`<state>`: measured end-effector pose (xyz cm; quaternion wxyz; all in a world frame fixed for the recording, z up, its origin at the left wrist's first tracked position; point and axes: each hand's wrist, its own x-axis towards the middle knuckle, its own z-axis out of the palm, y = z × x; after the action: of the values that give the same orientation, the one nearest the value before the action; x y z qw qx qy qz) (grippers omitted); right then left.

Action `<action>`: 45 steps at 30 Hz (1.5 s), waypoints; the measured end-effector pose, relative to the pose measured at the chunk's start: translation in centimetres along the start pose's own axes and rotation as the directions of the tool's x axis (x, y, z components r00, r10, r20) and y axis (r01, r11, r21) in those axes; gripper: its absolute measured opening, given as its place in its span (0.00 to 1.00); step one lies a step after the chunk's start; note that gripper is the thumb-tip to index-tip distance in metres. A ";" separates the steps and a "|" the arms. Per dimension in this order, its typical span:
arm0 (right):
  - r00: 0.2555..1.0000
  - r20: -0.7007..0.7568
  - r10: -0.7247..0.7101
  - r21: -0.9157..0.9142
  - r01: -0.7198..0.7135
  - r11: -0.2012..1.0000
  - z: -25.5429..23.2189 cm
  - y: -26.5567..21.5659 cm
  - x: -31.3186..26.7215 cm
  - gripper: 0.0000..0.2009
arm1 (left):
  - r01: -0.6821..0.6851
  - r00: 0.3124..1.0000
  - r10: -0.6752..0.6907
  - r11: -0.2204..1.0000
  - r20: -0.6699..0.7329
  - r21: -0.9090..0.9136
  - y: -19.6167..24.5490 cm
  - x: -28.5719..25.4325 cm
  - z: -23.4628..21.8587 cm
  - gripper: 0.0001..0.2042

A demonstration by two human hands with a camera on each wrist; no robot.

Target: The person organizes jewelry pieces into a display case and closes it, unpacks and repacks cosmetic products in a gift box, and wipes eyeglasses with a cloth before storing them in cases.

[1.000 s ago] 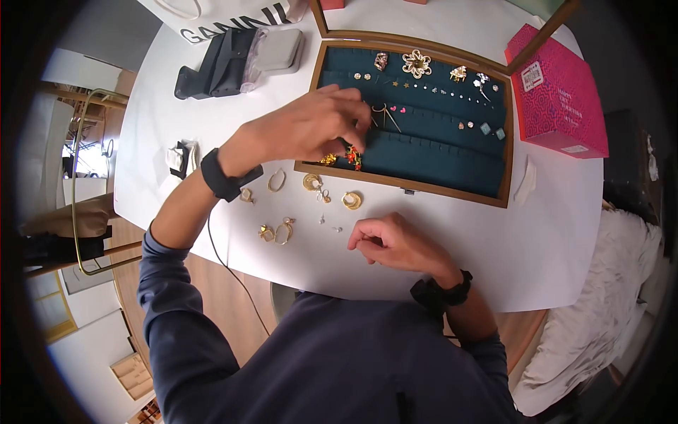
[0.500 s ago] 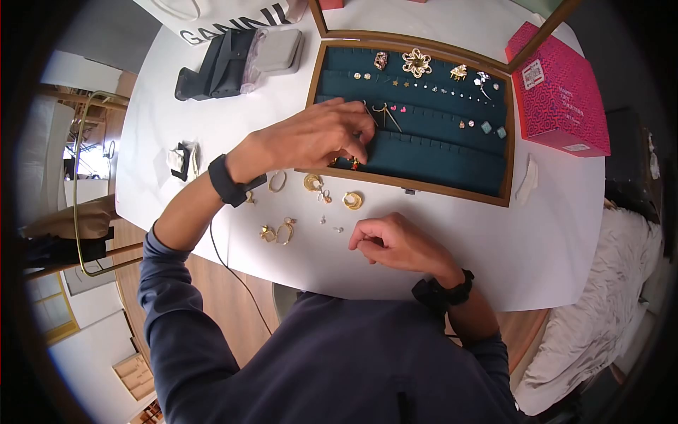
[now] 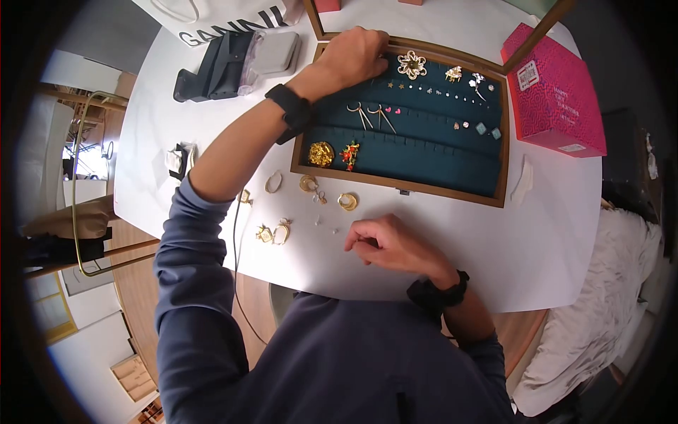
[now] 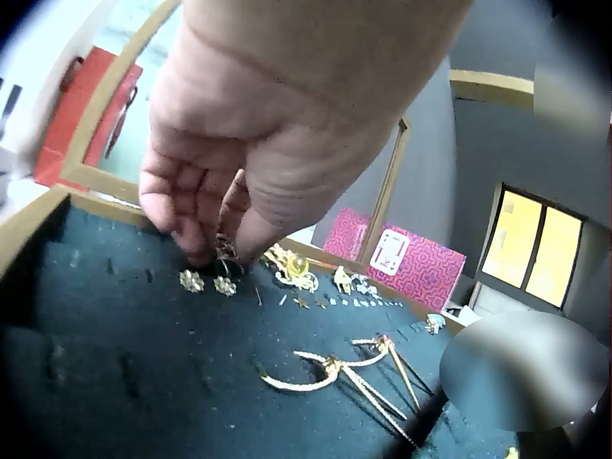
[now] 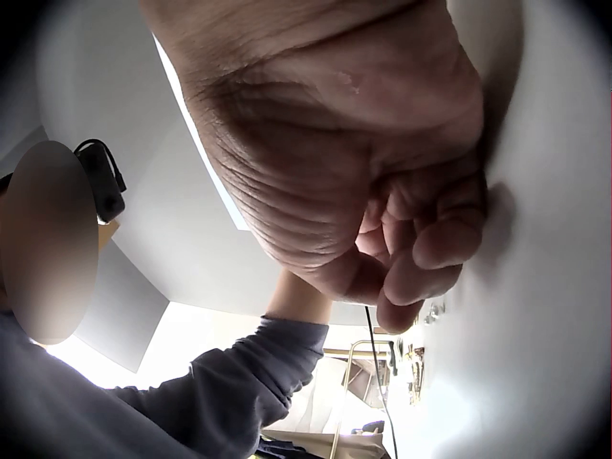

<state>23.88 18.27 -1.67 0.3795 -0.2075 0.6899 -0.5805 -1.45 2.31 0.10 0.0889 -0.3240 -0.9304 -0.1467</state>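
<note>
At the back left of the wooden jewellery box [image 3: 417, 157], my left hand [image 3: 353, 56] pinches a small glittering ring [image 4: 229, 222] between thumb and fingers, low over the teal lining. Two flower-shaped studs [image 4: 192, 280] sit just beside the fingertips. A gold flower brooch [image 3: 412, 65] lies to the right of the hand. In the front row are a round gold ornament [image 3: 321, 153] and a red and green dangling earring [image 3: 350, 154]. Two long bar earrings [image 3: 379, 116] hang in the row behind. My right hand [image 3: 388, 244] rests loosely curled on the white table, holding nothing.
Gold hoops [image 3: 347, 201] and other earrings lie on the table before the box. A pink box [image 3: 554, 92] stands to its right. To the left are a dark case [image 3: 219, 67], a grey case [image 3: 275, 53] and a white bag [image 3: 212, 18]. The glass lid stands raised behind.
My left hand has moved from the front left of the jewellery box to its back left corner, uncovering the gold ornament and the red earring. The right hand has stayed in place.
</note>
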 end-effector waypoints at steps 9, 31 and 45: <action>0.999 -0.006 -0.037 -0.031 0.037 0.999 -0.2 -0.2 -0.1 0.07 | 0.146 0.956 0.032 0.811 0.293 -0.566 5.4 -6.1 -4.9 0.07; 1.000 0.008 -0.017 -0.016 0.017 1.000 -0.2 0.0 0.0 0.08 | 0.123 0.971 -0.006 0.869 0.238 -0.480 3.8 -6.6 -4.7 0.03; 1.000 -0.018 -0.023 -0.028 0.022 0.999 0.0 0.3 0.0 0.08 | -0.182 0.982 0.185 0.977 -0.022 0.114 3.7 2.3 0.4 0.10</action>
<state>23.94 18.32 -1.92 0.3635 -0.2151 0.6990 -0.5771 -0.89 6.55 1.17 0.1351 -0.4006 -0.9017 -0.0906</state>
